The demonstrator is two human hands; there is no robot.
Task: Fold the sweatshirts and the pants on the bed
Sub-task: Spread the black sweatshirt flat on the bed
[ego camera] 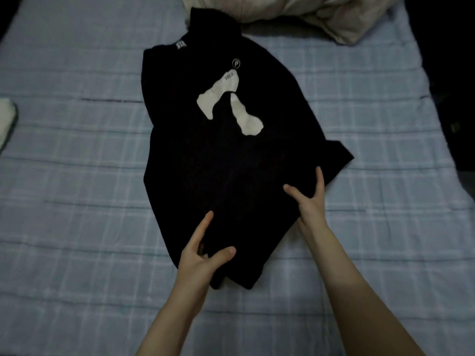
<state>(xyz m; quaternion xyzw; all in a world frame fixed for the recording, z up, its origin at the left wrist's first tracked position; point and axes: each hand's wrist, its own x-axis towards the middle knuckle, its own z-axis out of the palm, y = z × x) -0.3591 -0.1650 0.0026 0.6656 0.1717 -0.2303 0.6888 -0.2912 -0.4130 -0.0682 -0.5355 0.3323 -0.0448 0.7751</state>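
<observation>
Black garment point(218, 150) lies flat on bed point(77, 155), long axis running away beyond both hands. Left hand point(203, 253) pinches the near hem. Right hand point(311, 201) is spread at the side edge, grip not discernible.

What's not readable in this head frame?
Head view:
black sweatshirt: sleeves, folds lost in dark fabric.
left hand: some fingers hidden under hem.
beige bundle: cut by top edge.
white item: cut by left edge.
white patch: print too small.

Two bare, slender forearms end in the left hand point(203, 255) and right hand point(308, 201), both long-fingered.
</observation>
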